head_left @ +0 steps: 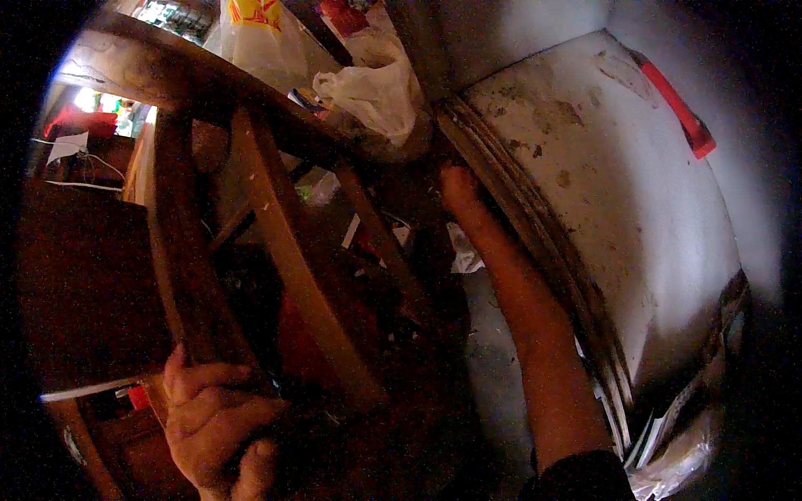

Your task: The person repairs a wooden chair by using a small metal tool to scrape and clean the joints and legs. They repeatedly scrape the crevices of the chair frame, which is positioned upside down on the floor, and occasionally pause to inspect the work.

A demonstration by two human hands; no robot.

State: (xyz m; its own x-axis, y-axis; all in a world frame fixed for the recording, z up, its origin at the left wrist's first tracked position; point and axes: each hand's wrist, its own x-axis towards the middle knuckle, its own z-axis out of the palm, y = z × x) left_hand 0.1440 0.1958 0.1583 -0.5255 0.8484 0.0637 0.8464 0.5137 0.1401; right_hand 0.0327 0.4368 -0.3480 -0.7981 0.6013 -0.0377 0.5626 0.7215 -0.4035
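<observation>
My left hand is closed, its fingers curled round the lower part of a dark wooden upright in a slatted wooden frame. A second wooden slat runs beside it. My right arm reaches far forward, along the edge of a stack of thin panels with a stained whitish face. At the far end of that stack, my right hand is beside the panels' edges. Its fingers are lost in the dark, so whether it grips a panel I cannot tell.
A dark wooden rail crosses the upper left. Behind it hang or stand whitish plastic bags. A red strip-like object with dark ends lies against the panels near the pale wall. Clear plastic wrapping is at lower right, and white scraps lie below my right arm.
</observation>
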